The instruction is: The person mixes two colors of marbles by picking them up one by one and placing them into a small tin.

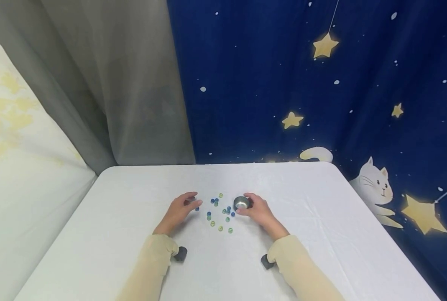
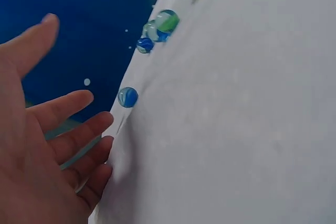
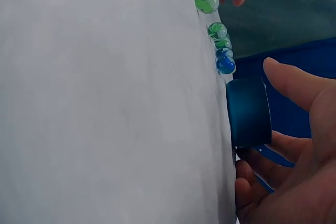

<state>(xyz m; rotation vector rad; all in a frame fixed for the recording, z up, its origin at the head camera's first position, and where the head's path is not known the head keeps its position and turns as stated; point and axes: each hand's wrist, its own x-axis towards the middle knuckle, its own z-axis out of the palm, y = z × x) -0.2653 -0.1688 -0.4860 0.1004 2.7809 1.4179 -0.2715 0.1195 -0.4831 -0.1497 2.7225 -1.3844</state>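
A small round metal bowl (image 1: 241,203) stands upright on the white table, dark outside and shiny inside. My right hand (image 1: 259,210) is at its right side, with the thumb in front and the fingers behind. In the right wrist view the straight thumb (image 3: 294,80) is apart from the bowl (image 3: 249,113), while the fingers lie along its far side. My left hand (image 1: 180,211) is at the left of scattered glass marbles (image 1: 224,211), fingers spread and holding nothing. One blue marble (image 2: 127,97) lies just beyond its fingertips.
The marbles are blue, green and yellow, several in loose clusters between the hands, with a yellow-green marble (image 1: 220,228) toward the front. A white cloth covers the table (image 1: 215,267). Behind it hang a grey curtain (image 1: 144,92) and a blue star-patterned curtain (image 1: 246,83).
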